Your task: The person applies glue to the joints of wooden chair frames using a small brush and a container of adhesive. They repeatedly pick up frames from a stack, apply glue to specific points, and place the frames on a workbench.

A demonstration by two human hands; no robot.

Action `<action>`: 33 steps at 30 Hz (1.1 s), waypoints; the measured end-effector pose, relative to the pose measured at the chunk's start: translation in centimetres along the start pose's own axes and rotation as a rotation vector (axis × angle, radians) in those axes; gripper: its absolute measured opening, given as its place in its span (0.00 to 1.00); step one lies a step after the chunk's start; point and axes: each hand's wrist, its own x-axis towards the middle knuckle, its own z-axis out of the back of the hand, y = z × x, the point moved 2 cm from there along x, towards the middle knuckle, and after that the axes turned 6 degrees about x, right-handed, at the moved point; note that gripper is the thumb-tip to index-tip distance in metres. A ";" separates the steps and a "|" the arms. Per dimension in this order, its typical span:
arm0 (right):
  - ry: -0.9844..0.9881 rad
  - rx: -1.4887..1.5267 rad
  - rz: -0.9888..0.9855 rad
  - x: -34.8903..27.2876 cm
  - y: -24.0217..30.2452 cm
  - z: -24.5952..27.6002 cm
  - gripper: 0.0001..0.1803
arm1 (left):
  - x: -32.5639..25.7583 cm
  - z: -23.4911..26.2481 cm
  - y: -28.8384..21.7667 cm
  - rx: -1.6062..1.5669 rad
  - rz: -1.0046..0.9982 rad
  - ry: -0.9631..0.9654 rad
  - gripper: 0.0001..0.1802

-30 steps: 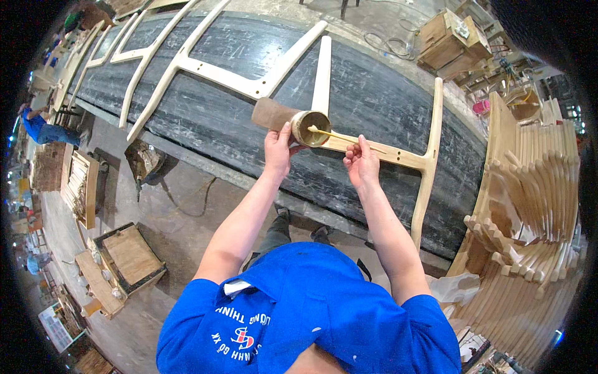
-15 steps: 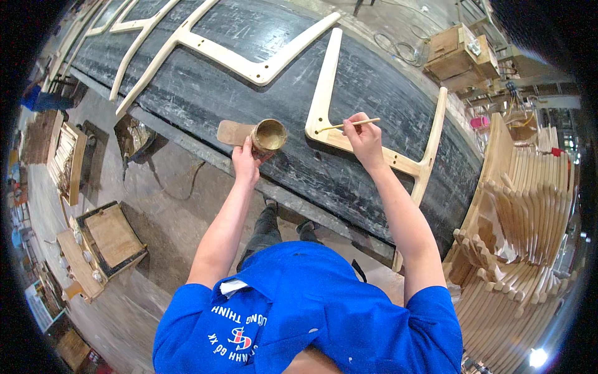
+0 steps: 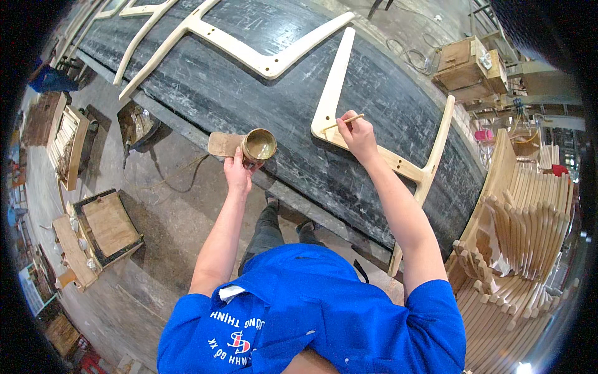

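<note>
My left hand (image 3: 238, 174) is closed round a round cup (image 3: 259, 145) of brownish liquid or paste, with a flat brown paddle-like piece (image 3: 223, 144) sticking out to its left. The cup is held over the near edge of the dark table. My right hand (image 3: 359, 138) pinches a thin wooden stick (image 3: 354, 118). Its lower end points at the corner of a pale wooden chair-side frame (image 3: 335, 78), close to a dark hole there. I cannot tell whether the tip touches the wood. That frame lies flat on the table.
More pale frames (image 3: 240, 57) lie farther left along the dark table (image 3: 280, 106). Stacked curved wooden parts (image 3: 529, 230) fill the right side. Wooden boxes (image 3: 464, 62) stand beyond the table. On the floor at left are a square wooden box (image 3: 109, 225) and a crate of sticks (image 3: 70, 146).
My left hand and the cup have moved a little left. My right hand has shifted slightly left and down toward the frame's corner, still pinching the stick. The whole view has shifted slightly.
</note>
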 end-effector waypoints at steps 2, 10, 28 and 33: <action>0.002 0.069 -0.024 0.5 0.4 0.1 0.09 | 0.0 0.8 0.0 0.007 -0.003 -0.001 0.12; -0.110 0.134 -0.073 2.2 -0.3 1.9 0.10 | 0.2 0.3 -0.4 0.006 0.010 -0.029 0.13; 0.135 -0.092 -0.053 4.4 -0.3 -0.3 0.08 | 1.9 -1.1 -1.9 0.103 -0.006 0.018 0.12; 0.102 -0.105 0.122 2.9 -0.1 1.8 0.06 | 2.6 -5.7 -2.5 0.297 -0.044 0.111 0.12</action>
